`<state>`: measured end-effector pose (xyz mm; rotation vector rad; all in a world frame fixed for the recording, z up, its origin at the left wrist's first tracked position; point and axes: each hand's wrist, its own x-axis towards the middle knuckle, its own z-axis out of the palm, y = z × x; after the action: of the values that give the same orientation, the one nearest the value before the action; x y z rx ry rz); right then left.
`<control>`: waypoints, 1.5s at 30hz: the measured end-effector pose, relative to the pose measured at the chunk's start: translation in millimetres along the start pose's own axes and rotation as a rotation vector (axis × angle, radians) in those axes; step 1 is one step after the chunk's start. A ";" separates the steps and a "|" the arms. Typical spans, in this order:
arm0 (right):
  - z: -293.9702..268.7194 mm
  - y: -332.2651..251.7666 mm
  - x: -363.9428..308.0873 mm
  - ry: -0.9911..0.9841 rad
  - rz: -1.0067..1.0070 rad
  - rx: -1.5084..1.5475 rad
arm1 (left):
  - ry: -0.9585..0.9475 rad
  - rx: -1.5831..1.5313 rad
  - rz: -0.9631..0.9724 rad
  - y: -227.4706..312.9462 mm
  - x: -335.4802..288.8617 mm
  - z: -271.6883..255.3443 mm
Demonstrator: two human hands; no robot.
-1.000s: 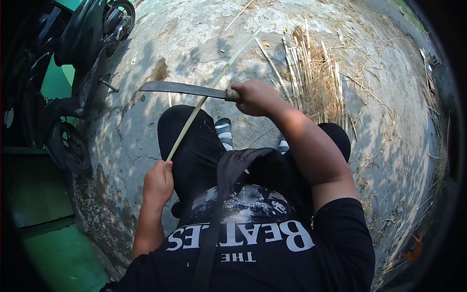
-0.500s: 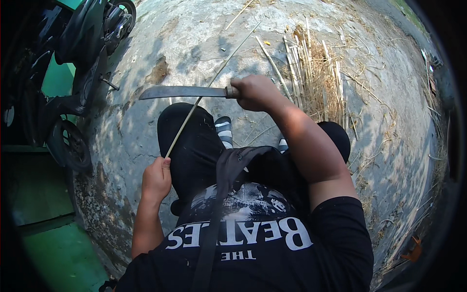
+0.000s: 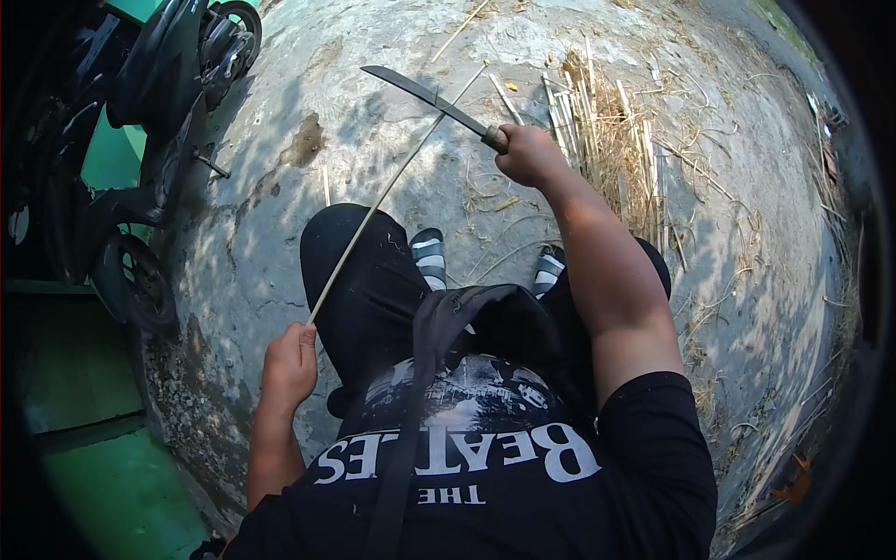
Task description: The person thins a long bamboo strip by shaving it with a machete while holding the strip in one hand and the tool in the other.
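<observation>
My left hand (image 3: 291, 362) is closed round the near end of a long thin bamboo strip (image 3: 373, 209). The strip slants across my left thigh, away and to the right over the ground. In my right hand (image 3: 532, 156) is the handle of a machete (image 3: 412, 90), its dark blade pointing left and away. The blade crosses the strip near its far end and appears to touch it. My right arm is stretched forward above my right knee.
Several split bamboo strips and dry shavings (image 3: 611, 154) lie in a pile at the right. Another strip (image 3: 461, 30) is on the concrete ground (image 3: 252, 252) farther off. A parked motorcycle (image 3: 154, 121) stands at the left. My sandalled feet (image 3: 429, 259) are between my knees.
My right hand has moved away and to the right, carrying the machete along the strip toward its far end. The blade has turned, its tip now farther away. My left hand has drawn back slightly.
</observation>
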<state>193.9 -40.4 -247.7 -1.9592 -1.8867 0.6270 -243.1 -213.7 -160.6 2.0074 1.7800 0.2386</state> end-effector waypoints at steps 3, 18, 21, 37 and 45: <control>-6.2 -0.7 -0.5 -0.007 0.044 -0.013 | -0.009 0.057 -0.021 3.8 2.0 -6.2; -9.6 -8.0 -3.9 -0.035 -0.064 0.031 | 0.048 0.065 0.041 -13.1 -0.9 -0.1; -4.2 -38.3 -19.8 -0.008 -0.387 -0.174 | -0.015 0.006 0.029 -28.3 -8.4 -10.0; -16.5 -28.2 -18.3 0.173 -0.284 0.087 | -0.014 -0.045 -0.056 -51.6 -31.8 0.7; 1.5 -16.2 -12.1 -0.053 -0.338 -0.163 | 0.278 0.221 0.042 -39.0 -27.4 41.9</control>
<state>179.3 -51.7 -239.4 -1.6671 -2.2954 0.4415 -265.1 -246.5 -210.2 2.2591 2.0105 0.3639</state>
